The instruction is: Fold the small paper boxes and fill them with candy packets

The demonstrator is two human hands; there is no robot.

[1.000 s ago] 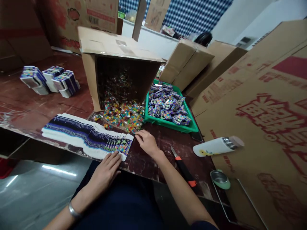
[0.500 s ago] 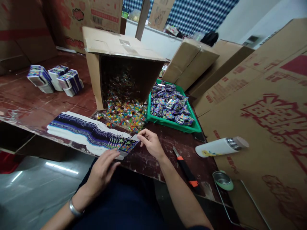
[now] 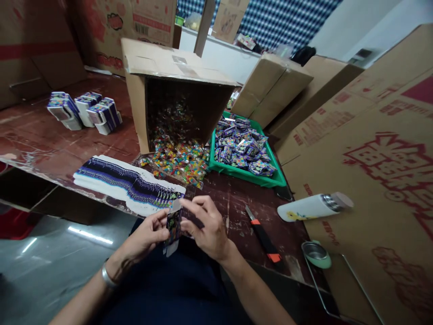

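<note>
A small purple printed carton with white end flaps is held up at the table's front edge. My left hand grips its left side between thumb and fingers. My right hand pinches its right side, with the index finger by the upper flap. Just behind lies a long overlapping row of flat cartons with white flaps. Beyond that row, clear-wrapped colourful candies spill from a cardboard box tipped on its side.
A green tray of purple sachets stands right of the candies. A utility knife, a white flask and a green-rimmed cup lie to the right. Several made-up cartons stand back left. A large cardboard box walls the right side.
One carton has come off the right end of the row and is now nearer my body. My left hand, earlier resting on the row with fingers loose, has closed on it.
</note>
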